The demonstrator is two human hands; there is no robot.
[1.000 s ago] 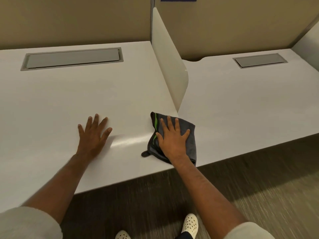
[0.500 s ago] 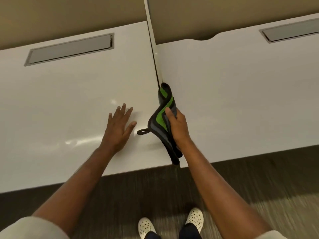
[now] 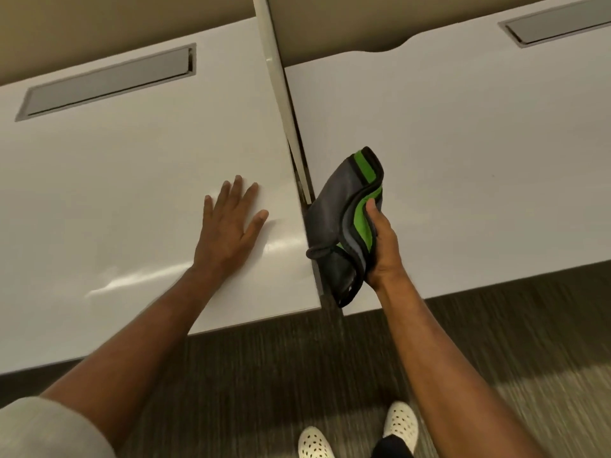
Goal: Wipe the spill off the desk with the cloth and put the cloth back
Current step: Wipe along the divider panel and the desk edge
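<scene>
Pale grey sleeve (image 3: 46, 428) at frame's bottom-left, just below the desk (image 3: 132, 180) edge; forearms bare; white perforated clogs (image 3: 401, 421) w/ dark trousers (image 3: 391, 449), below desk.

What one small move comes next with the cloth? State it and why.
Probably lower the cloth flat onto the desk beside the divider. The right hand grips it folded and lifted, while the left hand lies flat on the desk, where only shiny streaks show, perhaps mere glare.

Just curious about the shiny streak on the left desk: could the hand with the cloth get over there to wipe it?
Probably yes. The right hand grips the cloth just beyond the divider's front end; nothing blocks the streak.
</scene>
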